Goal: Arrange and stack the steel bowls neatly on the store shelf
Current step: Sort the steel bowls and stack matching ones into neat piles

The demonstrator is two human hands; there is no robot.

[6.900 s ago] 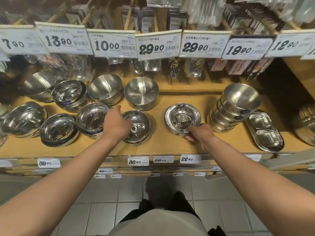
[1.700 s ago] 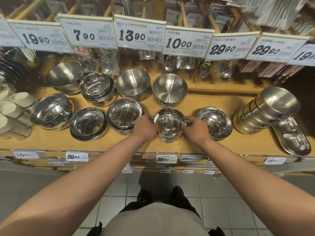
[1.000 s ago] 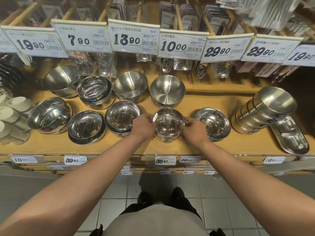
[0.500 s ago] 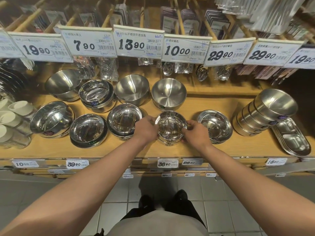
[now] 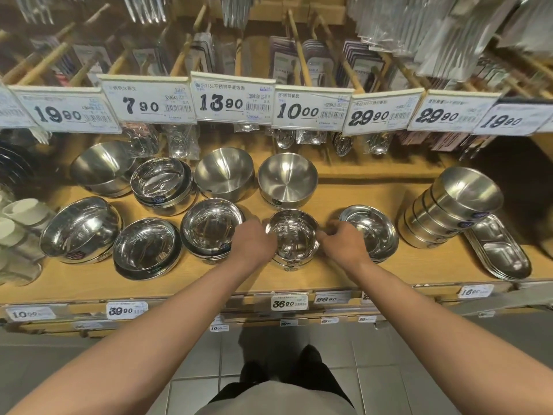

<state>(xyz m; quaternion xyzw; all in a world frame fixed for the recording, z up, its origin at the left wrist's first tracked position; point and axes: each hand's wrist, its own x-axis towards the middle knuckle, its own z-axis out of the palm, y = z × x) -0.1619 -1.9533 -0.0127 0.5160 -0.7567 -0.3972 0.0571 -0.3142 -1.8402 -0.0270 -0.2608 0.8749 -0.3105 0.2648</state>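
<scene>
Hands clasping the small polished bowl [image 5: 292, 235] from both sides, left hand [image 5: 254, 244] curling against its left rim, right hand [image 5: 341, 244] pinching at its right rim with fingertips touching the steel. Bowl sitting in the front row of the wooden shelf [image 5: 329, 271], seemingly nested on another bowl beneath it (a second rim and a small tag peeking out at the near edge), directly above the 36.90 price tag [image 5: 289, 302]. Lying just beside the neighbouring shiny bowl stack [image 5: 211, 230] on the left and the shallow steel dish [image 5: 372, 232] on the right, with the matte bowl [image 5: 287, 179] behind. Judging by the grip: squaring this pair up, seating the top bowl level and centring it in its slot. Calling next, probably, for a slight twist or nudge until both rims are lining up, then letting go without dragging the stack forward. Possibly turning afterwards to the leaning stack of matte bowls [image 5: 452, 208] at far right, tilting toward the divided tray [image 5: 498, 250], and looking least tidy of all.
</scene>
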